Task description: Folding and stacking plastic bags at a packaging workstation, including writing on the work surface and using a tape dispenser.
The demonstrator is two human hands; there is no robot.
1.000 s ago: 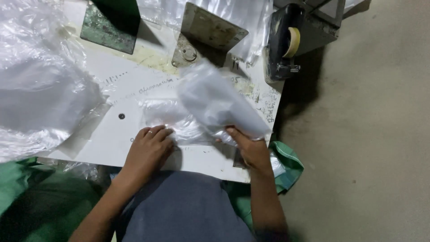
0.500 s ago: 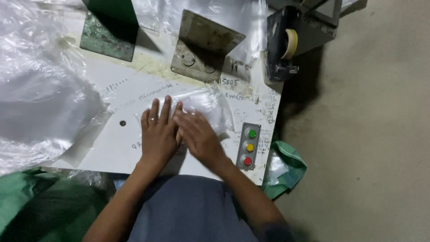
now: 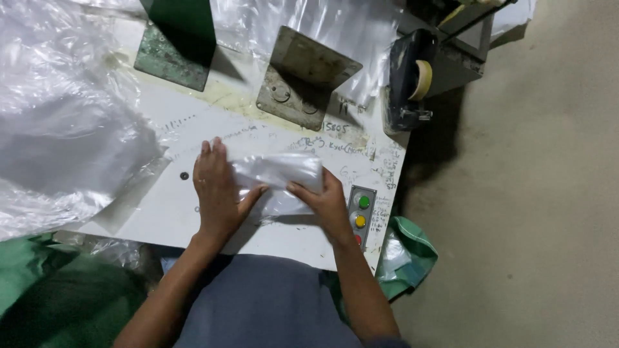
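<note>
Both hands work one item at the near edge of the white counter (image 3: 161, 212). Left hand (image 3: 216, 190): laid flat, fingers together and stretched out, palm pressing the left end of a folded plastic bag (image 3: 277, 174); a ring shows on one finger. Right hand (image 3: 325, 203): curled around the bag's right end, thumb on top, fingers tucked underneath, pinching the fold.

Plastic bag: clear to milky white, thin film, folded into a short thick bundle lying crosswise between the two hands; glossy highlights along the top, wrinkled layers below. It rests on the counter, in front of the person's body and just left of the button box (image 3: 360, 216).

Button box: grey, upright strip with green and yellow buttons in view and a red one partly covered by the right wrist.

Also present: loose plastic sheeting (image 3: 64, 129), heaped over the counter's left side; a green bracket (image 3: 174, 48) and a grey metal bracket (image 3: 303, 77) at the back; a tape dispenser (image 3: 412, 80) with a pale roll at the counter's far right corner; green cloth (image 3: 412, 251) hanging below the right edge.

Hard to make out: the bag's contents, if any; its true outline under the hands; scribbles on the counter are blurred.
</note>
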